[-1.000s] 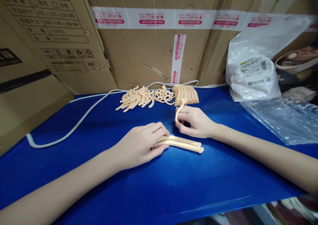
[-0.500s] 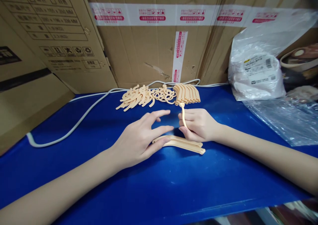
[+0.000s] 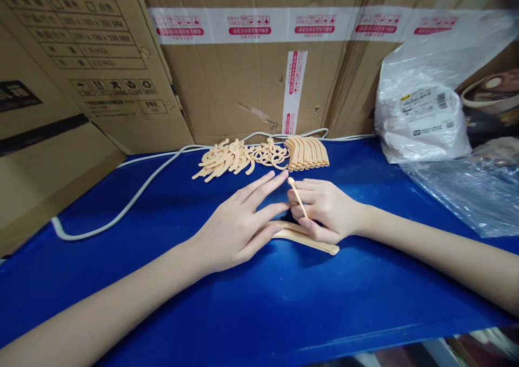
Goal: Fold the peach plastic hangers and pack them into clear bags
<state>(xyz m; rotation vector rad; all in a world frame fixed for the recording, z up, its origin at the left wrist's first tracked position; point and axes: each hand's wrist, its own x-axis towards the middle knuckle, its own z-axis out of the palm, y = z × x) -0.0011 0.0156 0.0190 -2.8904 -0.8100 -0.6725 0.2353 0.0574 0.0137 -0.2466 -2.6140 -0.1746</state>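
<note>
My right hand [image 3: 322, 207] is closed, pinching a thin beige plastic piece [image 3: 299, 198] with a small knobbed end that points up and away. Opposite it, my left hand [image 3: 237, 224] has its fingers stretched out and apart, their tips close to that piece; whether they touch it I cannot tell. Beneath both hands a long, slightly curved beige plastic strip [image 3: 316, 241] lies on the blue table [image 3: 259, 307], one end covered by my left fingers. Beyond them are a pile of wavy beige pieces [image 3: 227, 159], a tangle of hooked beige pieces [image 3: 271, 153] and a row of curved beige channels [image 3: 308, 153].
Cardboard boxes [image 3: 243, 86] stand along the back and left. A white cable [image 3: 133, 191] loops across the table's left side and runs behind the piles. Plastic-wrapped goods [image 3: 430, 121] and loose clear film [image 3: 458, 197] lie at the right.
My left hand has moved right, its fingertips now close to the held piece. My right hand has turned that piece, so it shows narrower and tilts to the left.
</note>
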